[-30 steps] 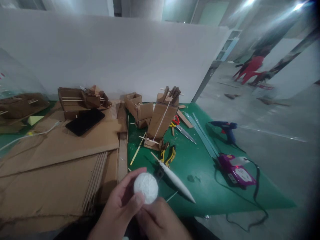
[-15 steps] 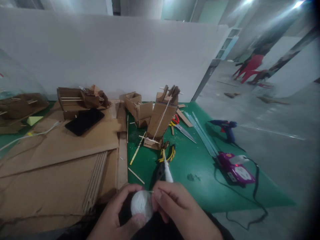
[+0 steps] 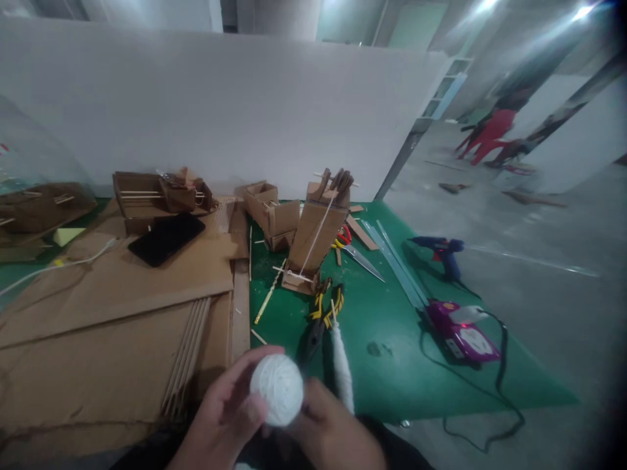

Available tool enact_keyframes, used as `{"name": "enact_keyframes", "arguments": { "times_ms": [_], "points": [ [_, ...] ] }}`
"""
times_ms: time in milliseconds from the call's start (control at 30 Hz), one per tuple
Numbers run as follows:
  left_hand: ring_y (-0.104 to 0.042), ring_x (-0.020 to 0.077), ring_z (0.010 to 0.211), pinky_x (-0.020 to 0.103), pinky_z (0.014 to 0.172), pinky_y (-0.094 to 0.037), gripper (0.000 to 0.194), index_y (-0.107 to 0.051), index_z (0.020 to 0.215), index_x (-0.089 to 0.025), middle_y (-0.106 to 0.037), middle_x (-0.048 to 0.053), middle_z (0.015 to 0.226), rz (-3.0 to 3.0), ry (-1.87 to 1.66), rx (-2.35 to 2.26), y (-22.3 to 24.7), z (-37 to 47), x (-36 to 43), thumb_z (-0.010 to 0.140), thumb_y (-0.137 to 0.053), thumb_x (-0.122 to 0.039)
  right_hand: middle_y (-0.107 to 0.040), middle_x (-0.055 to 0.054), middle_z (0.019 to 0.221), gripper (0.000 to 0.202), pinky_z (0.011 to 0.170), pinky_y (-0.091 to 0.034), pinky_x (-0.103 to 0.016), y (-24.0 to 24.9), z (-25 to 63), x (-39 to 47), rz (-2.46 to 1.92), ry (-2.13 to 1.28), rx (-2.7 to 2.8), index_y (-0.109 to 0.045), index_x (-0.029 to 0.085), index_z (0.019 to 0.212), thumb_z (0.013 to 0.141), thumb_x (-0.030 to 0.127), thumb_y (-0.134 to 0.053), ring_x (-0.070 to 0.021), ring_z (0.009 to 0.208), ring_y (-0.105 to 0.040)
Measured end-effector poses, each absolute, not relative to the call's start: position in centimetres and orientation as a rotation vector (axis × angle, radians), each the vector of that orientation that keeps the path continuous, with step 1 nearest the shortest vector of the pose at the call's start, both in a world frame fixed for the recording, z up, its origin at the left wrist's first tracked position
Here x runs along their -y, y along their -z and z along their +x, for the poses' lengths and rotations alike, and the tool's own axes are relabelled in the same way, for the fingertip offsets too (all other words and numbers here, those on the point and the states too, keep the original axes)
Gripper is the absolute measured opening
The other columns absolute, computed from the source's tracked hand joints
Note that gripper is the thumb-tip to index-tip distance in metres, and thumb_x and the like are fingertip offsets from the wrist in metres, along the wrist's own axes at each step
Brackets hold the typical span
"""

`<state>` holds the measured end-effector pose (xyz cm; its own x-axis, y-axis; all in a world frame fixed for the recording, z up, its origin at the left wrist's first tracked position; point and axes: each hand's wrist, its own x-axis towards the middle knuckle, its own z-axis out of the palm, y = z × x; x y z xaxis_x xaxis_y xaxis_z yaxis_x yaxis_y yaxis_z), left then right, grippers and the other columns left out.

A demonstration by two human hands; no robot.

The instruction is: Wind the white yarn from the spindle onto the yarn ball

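Note:
My left hand [image 3: 228, 408] is wrapped around a ball of white string [image 3: 277, 390], thumb at its near side. Close against the ball's right side is my right hand [image 3: 330, 427], smeared by motion. Its fingertips are hidden behind the ball, so whether they hold anything does not show. Just beyond it lies a stick wound with white string [image 3: 341, 365], its bare tip pointing away from me. Beside that are pliers with yellow and black handles [image 3: 318, 323], handles spread apart. Farther back leans a cardboard model [image 3: 313, 241] with a string along it.
Scissors [image 3: 360, 258] lie right of the model. A glue gun [image 3: 441, 251], clear glue sticks [image 3: 396, 267] and a purple device with a cable [image 3: 463, 333] are at the right. Cardboard sheets [image 3: 122, 313] and a black phone [image 3: 166, 238] cover the left. A white panel [image 3: 220, 111] stands behind.
The ball has turned and risen slightly in my left hand. My right hand, earlier pinching a thread beside it, has moved down and behind it. The string-wound stick has shifted right.

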<state>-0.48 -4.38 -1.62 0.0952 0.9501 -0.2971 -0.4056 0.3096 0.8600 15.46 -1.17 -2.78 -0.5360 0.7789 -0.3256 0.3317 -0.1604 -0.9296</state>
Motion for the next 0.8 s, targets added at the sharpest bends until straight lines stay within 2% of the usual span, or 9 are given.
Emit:
{"name": "enact_keyframes", "arguments": {
  "times_ms": [100, 200, 267, 433, 533, 633, 700, 733, 800],
  "points": [
    [-0.065, 0.0196, 0.085, 0.022, 0.073, -0.050, 0.055, -0.073, 0.110, -0.026, -0.073, 0.005, 0.094, 0.678, -1.120, -0.996, 1.4, -0.7, 4.8, 0.066, -0.078, -0.058, -0.052, 0.002, 0.058, 0.029, 0.053, -0.034, -0.020, 2.1, 16.6, -1.0, -1.142, -1.815, 1.775, -0.056, 0.016, 0.067, 0.091, 0.029, -0.048, -0.0099, 0.055, -0.045],
    [-0.065, 0.0212, 0.084, 0.025, 0.072, -0.050, 0.054, -0.071, 0.111, -0.025, -0.070, 0.005, 0.094, 0.762, -1.032, -1.017, 1.9, -0.7, 5.0, 0.067, -0.079, -0.055, -0.044, 0.004, 0.054, 0.034, 0.047, -0.027, -0.019, 1.5, 17.4, -2.7, -1.153, -1.839, 1.763, -0.050, 0.017, 0.065, 0.094, 0.032, -0.044, -0.0087, 0.050, -0.038],
    [-0.065, 0.0228, 0.089, 0.028, 0.078, -0.051, 0.054, -0.069, 0.113, -0.024, -0.068, 0.006, 0.099, 0.834, -1.014, -1.065, 2.5, -0.7, 4.9, 0.069, -0.078, -0.054, -0.042, 0.005, 0.053, 0.036, 0.045, -0.025, -0.019, 0.8, 17.7, -3.0, -1.181, -1.814, 1.755, -0.048, 0.017, 0.064, 0.096, 0.034, -0.042, -0.0086, 0.049, -0.036],
    [-0.061, 0.0276, 0.107, 0.034, 0.096, -0.044, 0.050, -0.063, 0.117, -0.022, -0.068, 0.009, 0.116, 1.026, -1.000, -1.291, 3.0, -0.3, 4.1, 0.078, -0.069, -0.052, -0.047, 0.003, 0.056, 0.035, 0.053, -0.033, -0.020, -1.4, 17.4, -0.6, -1.225, -1.457, 1.883, -0.052, 0.018, 0.067, 0.097, 0.030, -0.038, -0.0106, 0.054, -0.044],
    [-0.062, 0.0267, 0.105, 0.032, 0.091, -0.047, 0.047, -0.059, 0.120, -0.021, -0.070, 0.009, 0.111, 1.003, -1.013, -1.265, 2.7, -0.2, 3.7, 0.084, -0.063, -0.051, -0.053, 0.001, 0.062, 0.034, 0.057, -0.035, -0.022, -1.6, 16.7, 1.4, -1.200, -1.158, 1.965, -0.055, 0.019, 0.073, 0.099, 0.028, -0.034, -0.0121, 0.058, -0.049],
    [-0.066, 0.0232, 0.093, 0.029, 0.082, -0.052, 0.044, -0.057, 0.121, -0.021, -0.072, 0.006, 0.096, 0.967, -0.984, -1.170, 2.6, -0.2, 3.4, 0.088, -0.058, -0.050, -0.055, 0.001, 0.058, 0.033, 0.053, -0.035, -0.021, -0.6, 16.1, 2.4, -1.065, -1.104, 2.054, -0.054, 0.019, 0.073, 0.098, 0.025, -0.034, -0.0112, 0.052, -0.050],
    [-0.066, 0.0236, 0.094, 0.027, 0.079, -0.052, 0.045, -0.057, 0.123, -0.021, -0.073, 0.005, 0.088, 0.952, -0.979, -1.152, 2.5, -0.3, 3.3, 0.089, -0.058, -0.050, -0.056, 0.000, 0.058, 0.033, 0.052, -0.034, -0.021, 0.3, 15.8, 2.5, -1.020, -1.063, 2.087, -0.053, 0.019, 0.071, 0.097, 0.024, -0.033, -0.0110, 0.051, -0.051],
    [-0.065, 0.0242, 0.099, 0.027, 0.080, -0.052, 0.047, -0.056, 0.126, -0.021, -0.073, 0.006, 0.090, 0.944, -0.988, -1.152, 2.4, -0.4, 3.3, 0.088, -0.059, -0.049, -0.057, 0.000, 0.058, 0.033, 0.051, -0.034, -0.022, 0.8, 15.7, 2.5, -1.015, -1.032, 2.105, -0.052, 0.019, 0.070, 0.096, 0.024, -0.033, -0.0111, 0.051, -0.051],
    [-0.063, 0.0249, 0.109, 0.027, 0.087, -0.051, 0.052, -0.054, 0.133, -0.023, -0.073, 0.008, 0.107, 0.932, -1.014, -1.156, 2.1, -0.4, 3.3, 0.088, -0.061, -0.047, -0.058, -0.002, 0.060, 0.032, 0.051, -0.034, -0.022, 1.5, 15.3, 2.4, -1.010, -0.983, 2.158, -0.052, 0.018, 0.070, 0.095, 0.023, -0.033, -0.0116, 0.051, -0.050]
  ]
}}
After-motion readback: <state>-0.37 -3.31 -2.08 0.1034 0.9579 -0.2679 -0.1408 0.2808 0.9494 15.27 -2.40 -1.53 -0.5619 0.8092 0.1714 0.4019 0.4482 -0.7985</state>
